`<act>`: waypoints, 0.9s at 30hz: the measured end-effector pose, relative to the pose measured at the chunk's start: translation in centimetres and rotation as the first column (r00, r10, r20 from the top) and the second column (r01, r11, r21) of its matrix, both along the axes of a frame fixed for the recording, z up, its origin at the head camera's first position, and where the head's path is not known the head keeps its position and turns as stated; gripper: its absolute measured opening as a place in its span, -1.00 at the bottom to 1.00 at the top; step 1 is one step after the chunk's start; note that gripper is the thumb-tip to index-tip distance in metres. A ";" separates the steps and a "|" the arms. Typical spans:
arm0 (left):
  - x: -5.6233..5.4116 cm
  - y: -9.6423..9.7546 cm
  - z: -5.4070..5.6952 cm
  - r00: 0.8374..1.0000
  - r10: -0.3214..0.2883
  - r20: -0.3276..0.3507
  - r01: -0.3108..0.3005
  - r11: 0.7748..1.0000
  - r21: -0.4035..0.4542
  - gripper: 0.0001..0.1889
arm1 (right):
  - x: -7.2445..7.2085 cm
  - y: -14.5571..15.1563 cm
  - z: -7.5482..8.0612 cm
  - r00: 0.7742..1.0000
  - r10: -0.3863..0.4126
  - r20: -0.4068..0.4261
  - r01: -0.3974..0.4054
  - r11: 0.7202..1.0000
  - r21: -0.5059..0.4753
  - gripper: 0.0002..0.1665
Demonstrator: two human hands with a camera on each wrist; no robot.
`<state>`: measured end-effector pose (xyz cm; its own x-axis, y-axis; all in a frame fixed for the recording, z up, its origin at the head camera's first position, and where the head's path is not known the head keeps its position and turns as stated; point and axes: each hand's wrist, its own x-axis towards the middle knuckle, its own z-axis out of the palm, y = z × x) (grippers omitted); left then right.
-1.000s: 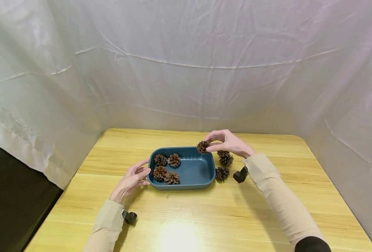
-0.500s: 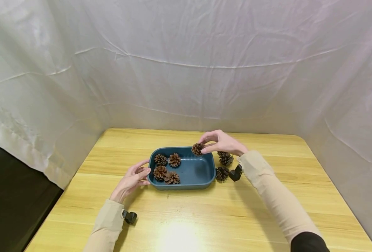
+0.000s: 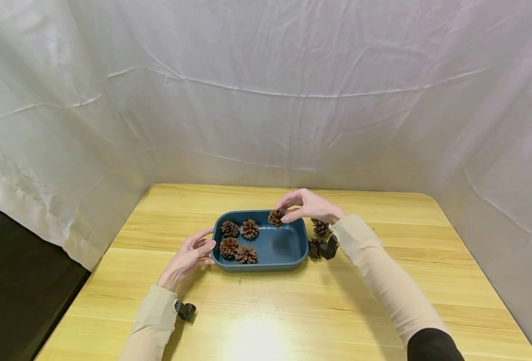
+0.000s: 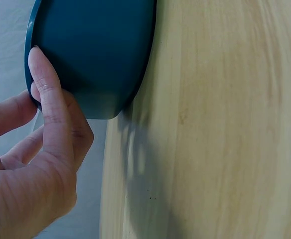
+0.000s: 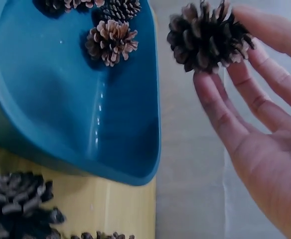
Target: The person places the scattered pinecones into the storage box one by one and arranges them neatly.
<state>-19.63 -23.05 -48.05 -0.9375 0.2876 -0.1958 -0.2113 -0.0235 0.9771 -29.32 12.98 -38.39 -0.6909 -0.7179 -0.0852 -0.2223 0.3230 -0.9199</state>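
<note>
A blue rectangular tub (image 3: 275, 264) with rounded corners stands on the table. My left hand (image 3: 191, 255) grips its left end, and in the left wrist view the thumb (image 4: 51, 94) lies along the tub's rim (image 4: 28, 40). Over the tub's back right part, my right hand (image 3: 308, 205) pinches a brown pine cone (image 3: 276, 217) between thumb and fingers. The same pine cone (image 5: 208, 37) shows large in the right wrist view. Several pine cones lie in the tub's left half, among them one at the back (image 3: 250, 229) and one in front (image 3: 246, 254).
Outside the tub's right end, more pine cones (image 3: 321, 228) lie on the wooden table (image 3: 284, 311), partly hidden by the right wrist's camera (image 3: 329, 247). Pale cloth (image 3: 266, 125) hangs behind the table and along its sides. A dark surface (image 3: 18, 281) lies at the far left.
My right hand has carried the pine cone leftward and slightly nearer, from the tub's right corner to over its inside. The left hand and the tub have stayed put.
</note>
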 end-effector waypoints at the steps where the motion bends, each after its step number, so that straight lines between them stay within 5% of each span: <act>1: 0.0 0.0 0.0 1.000 0.000 0.000 0.000 1.000 0.000 -0.34 | 0.0 -0.2 -0.1 1.000 -0.001 -0.001 0.001 1.000 0.008 -0.57; 27: 0.0 -0.1 0.1 1.000 0.000 0.002 0.000 1.000 -0.005 -0.34 | 0.0 -2.7 -2.4 0.984 0.024 0.176 -0.023 1.000 -0.011 -0.61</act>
